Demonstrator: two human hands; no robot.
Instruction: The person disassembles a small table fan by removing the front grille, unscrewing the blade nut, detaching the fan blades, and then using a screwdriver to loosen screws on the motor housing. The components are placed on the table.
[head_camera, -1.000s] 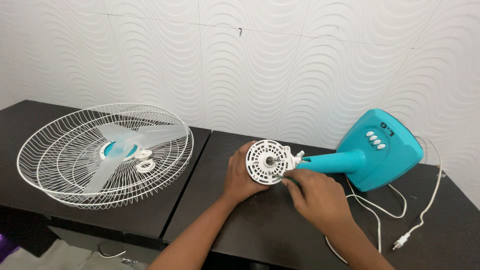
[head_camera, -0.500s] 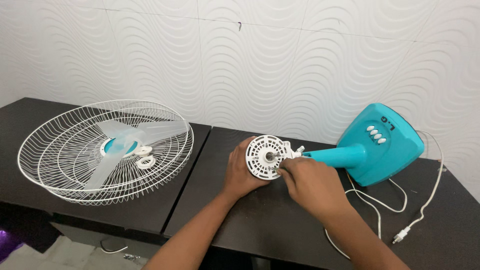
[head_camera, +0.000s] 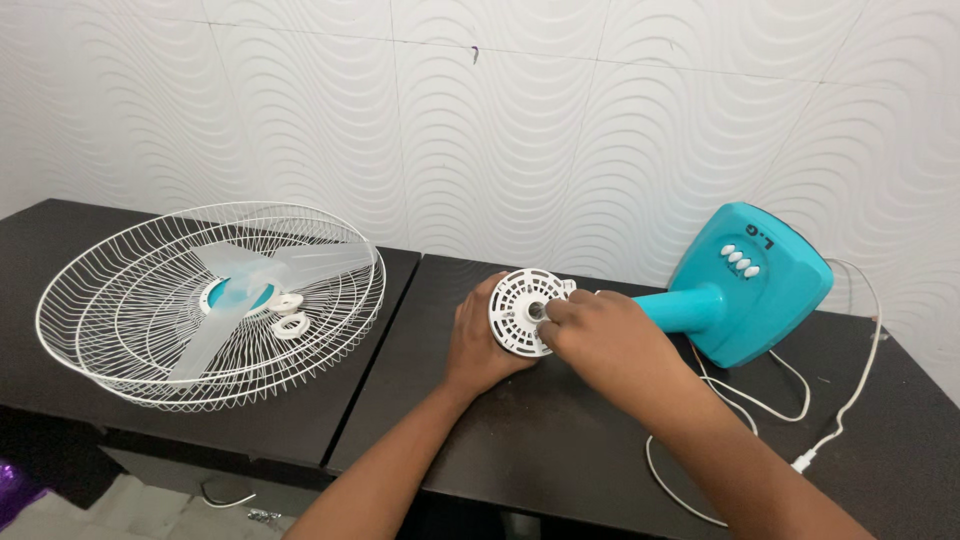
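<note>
A teal table fan body (head_camera: 748, 288) lies on its side on the dark table (head_camera: 560, 440), its neck pointing left. At the neck's end is a round white motor face plate (head_camera: 518, 310) with a metal shaft in the middle. My left hand (head_camera: 478, 345) grips the motor head from behind and below. My right hand (head_camera: 598, 342) covers the right half of the plate, fingertips pinched at the shaft; what they pinch is hidden.
White wire fan guards (head_camera: 120, 330) lie stacked at the left, holding a pale translucent blade (head_camera: 235, 275) and two white plastic rings (head_camera: 290, 322). A white power cord with plug (head_camera: 805, 462) trails across the table's right side. A wavy white tiled wall stands behind.
My right hand moved up and left from the plate's lower right edge to its centre, over the shaft. The fan body shifted slightly left. My left hand kept its grip.
</note>
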